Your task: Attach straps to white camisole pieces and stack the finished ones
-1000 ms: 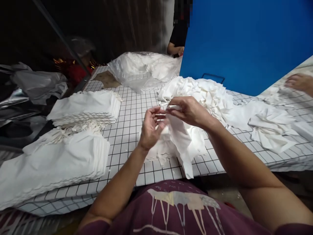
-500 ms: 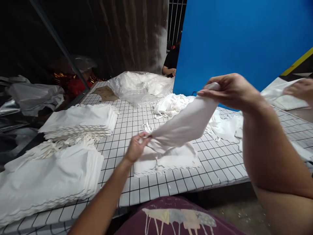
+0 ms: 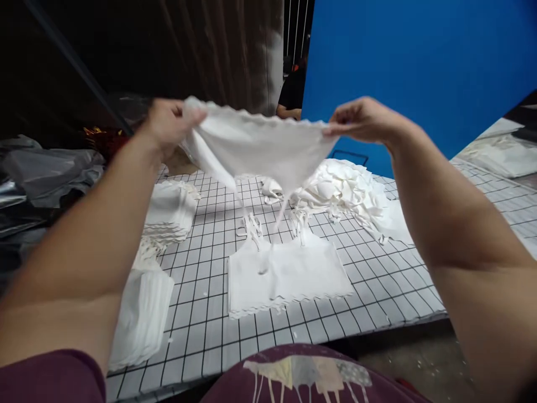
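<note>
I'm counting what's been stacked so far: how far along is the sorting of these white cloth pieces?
Done: neat stacks of flat white cloth pieces sit at the left of the black-gridded table, and a small flat pile lies in front. In hand: the left hand and right hand hold one white scallop-edged piece stretched in the air. Left: a loose heap of crumpled white pieces behind.

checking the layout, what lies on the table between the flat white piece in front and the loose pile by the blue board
In the head view, white straps lie on the gridded table between the flat piece and the loose pile.
</note>
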`<state>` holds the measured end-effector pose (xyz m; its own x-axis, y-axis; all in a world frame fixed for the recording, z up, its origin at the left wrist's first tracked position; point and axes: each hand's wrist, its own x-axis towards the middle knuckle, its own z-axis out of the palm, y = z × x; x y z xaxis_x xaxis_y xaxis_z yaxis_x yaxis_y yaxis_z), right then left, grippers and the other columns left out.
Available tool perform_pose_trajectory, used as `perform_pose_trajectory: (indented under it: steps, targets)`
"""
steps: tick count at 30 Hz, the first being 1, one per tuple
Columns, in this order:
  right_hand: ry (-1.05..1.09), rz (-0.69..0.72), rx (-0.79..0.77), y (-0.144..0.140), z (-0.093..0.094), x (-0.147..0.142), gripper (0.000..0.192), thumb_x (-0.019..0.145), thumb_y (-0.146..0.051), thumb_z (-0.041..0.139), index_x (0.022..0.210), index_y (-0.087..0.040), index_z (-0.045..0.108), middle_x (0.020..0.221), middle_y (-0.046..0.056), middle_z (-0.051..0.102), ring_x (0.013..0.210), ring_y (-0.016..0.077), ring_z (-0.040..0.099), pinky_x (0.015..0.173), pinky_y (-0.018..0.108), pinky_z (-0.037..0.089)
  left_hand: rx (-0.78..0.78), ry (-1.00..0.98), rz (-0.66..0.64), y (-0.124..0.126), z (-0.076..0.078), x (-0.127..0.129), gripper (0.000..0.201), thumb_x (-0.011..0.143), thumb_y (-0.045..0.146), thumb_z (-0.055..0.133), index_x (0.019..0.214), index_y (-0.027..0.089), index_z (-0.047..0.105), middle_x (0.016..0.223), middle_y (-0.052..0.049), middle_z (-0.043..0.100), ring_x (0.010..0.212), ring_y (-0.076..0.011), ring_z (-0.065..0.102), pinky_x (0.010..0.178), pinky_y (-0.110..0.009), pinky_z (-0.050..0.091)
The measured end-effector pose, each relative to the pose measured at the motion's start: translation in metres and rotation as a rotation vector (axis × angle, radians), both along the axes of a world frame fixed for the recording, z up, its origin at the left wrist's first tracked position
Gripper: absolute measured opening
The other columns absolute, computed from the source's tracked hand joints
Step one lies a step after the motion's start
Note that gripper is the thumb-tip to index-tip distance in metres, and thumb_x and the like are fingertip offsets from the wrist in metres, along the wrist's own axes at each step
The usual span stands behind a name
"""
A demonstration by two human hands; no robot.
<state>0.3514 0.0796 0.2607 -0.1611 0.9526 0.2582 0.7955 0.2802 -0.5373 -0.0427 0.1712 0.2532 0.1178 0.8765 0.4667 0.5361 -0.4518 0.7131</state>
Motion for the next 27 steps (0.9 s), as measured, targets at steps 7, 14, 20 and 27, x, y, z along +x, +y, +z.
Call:
perform_pose_trajectory:
  steps: [7, 14, 20, 27]
  targets:
    - [0.048, -0.075, 0.339, -0.018, -0.019, 0.002, 0.038, 0.087, -0.054, 0.068, 0.100, -0.018, 0.066, 0.086, 0.004, 0.063, 0.071, 0.0106, 0.052, 0.065, 0.029, 0.043, 0.238, 0.172, -0.090, -0.017, 0.002, -0.008, 0.061, 0.082, 0.049, 0.062, 0.107, -0.007, 0.060, 0.088, 0.005, 0.062, 0.099, -0.0169, 0.065, 0.088, -0.037, 0.046]
    - [0.105, 0.094, -0.116, -0.144, -0.196, 0.006, 0.025, 0.090, -0.046, 0.064, 0.089, -0.021, 0.069, 0.083, 0.006, 0.072, 0.072, 0.0199, 0.066, 0.061, 0.034, 0.053, -0.128, 0.420, -0.431, -0.162, -0.188, -0.031, 0.012, 0.087, 0.021, 0.055, 0.083, 0.015, 0.063, 0.086, -0.002, 0.059, 0.087, -0.0149, 0.056, 0.079, -0.029, 0.047]
    - [0.155, 0.008, -0.020, -0.203, -0.233, -0.003, 0.012, 0.092, -0.030, 0.059, 0.095, -0.024, 0.070, 0.094, 0.006, 0.071, 0.088, 0.0241, 0.068, 0.077, 0.037, 0.056, -0.115, 0.431, -0.397, -0.215, -0.211, -0.041, 0.012, 0.086, 0.014, 0.049, 0.087, 0.020, 0.059, 0.089, -0.003, 0.059, 0.092, -0.0187, 0.052, 0.082, -0.033, 0.046]
    - [-0.026, 0.120, -0.102, -0.250, -0.248, -0.003, 0.021, 0.094, -0.025, 0.053, 0.108, -0.026, 0.068, 0.108, 0.009, 0.068, 0.101, 0.0255, 0.065, 0.085, 0.040, 0.054, -0.121, 0.574, -0.456, -0.249, -0.221, -0.057, 0.017, 0.090, 0.017, 0.049, 0.100, 0.022, 0.061, 0.107, -0.007, 0.061, 0.106, -0.0240, 0.053, 0.088, -0.040, 0.050]
